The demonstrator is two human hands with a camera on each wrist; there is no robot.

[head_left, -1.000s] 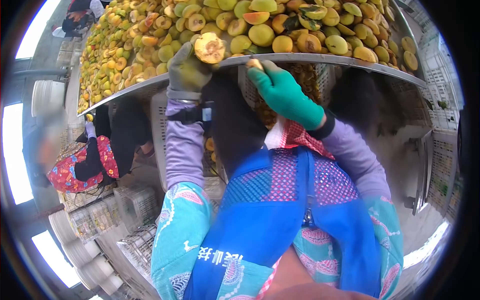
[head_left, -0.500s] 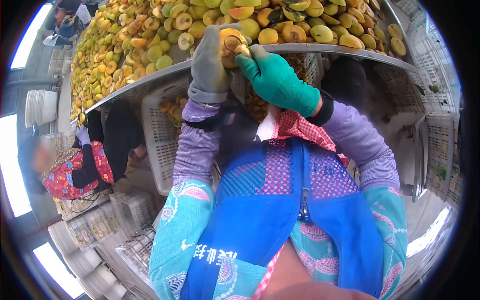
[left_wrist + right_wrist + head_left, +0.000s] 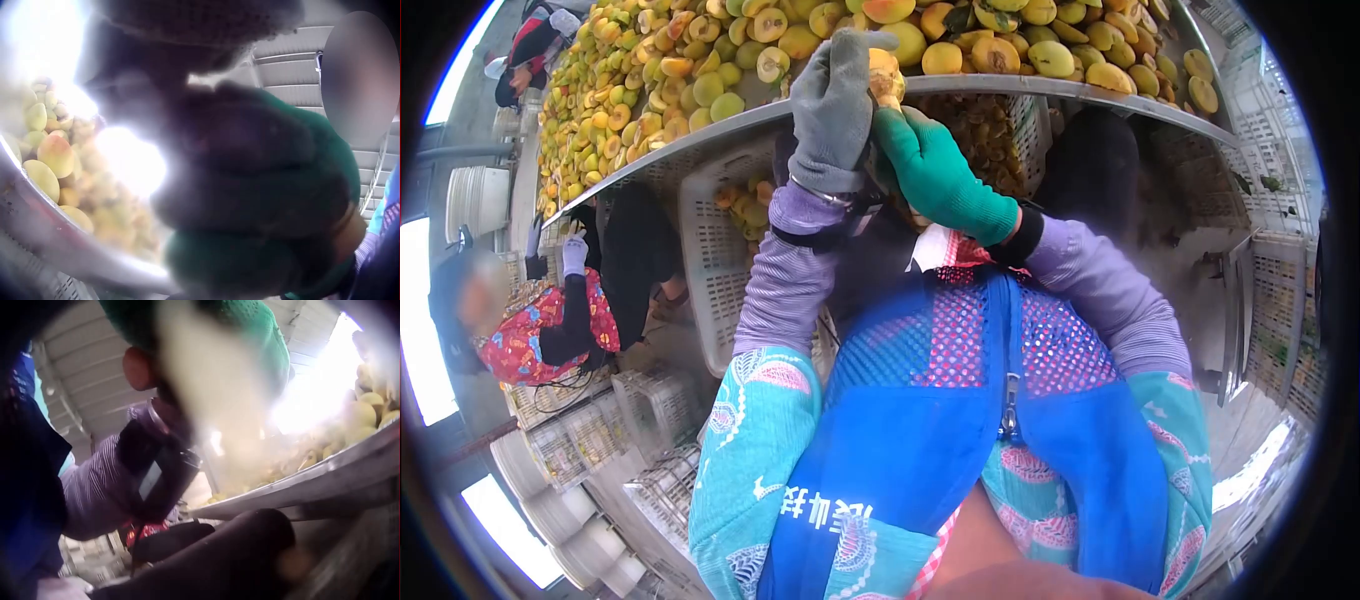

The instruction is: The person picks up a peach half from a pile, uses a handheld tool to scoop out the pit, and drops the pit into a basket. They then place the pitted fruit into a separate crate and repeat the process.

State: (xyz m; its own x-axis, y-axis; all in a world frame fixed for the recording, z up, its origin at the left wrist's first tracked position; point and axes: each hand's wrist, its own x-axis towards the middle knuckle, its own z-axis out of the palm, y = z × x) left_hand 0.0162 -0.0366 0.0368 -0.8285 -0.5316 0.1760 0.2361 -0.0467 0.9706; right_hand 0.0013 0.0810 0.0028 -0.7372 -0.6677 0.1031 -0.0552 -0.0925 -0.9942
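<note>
My left hand (image 3: 832, 110), in a grey glove, holds a yellow peach half (image 3: 884, 72) at the near edge of the fruit-covered metal table. Close against its near side is my right hand (image 3: 945, 170) in a green glove, fingers curled. From that fist sticks out the brown rounded end (image 3: 139, 369) of a handle in the right wrist view; I cannot tell what tool it belongs to. In the left wrist view the green glove (image 3: 337, 144) is mostly in shadow, with glare beside it.
Halved peaches (image 3: 1000, 55) cover the metal table, whose raised rim (image 3: 1080, 92) runs before me. Below stand white plastic crates (image 3: 710, 270), one with fruit. Another person in a red patterned garment (image 3: 550, 335) sits at left near stacked white tubs (image 3: 478, 205).
The left hand has come right with the peach half, and the right hand has met it. The fruit's broad cut face, seen earlier, is now turned more edge-on.
</note>
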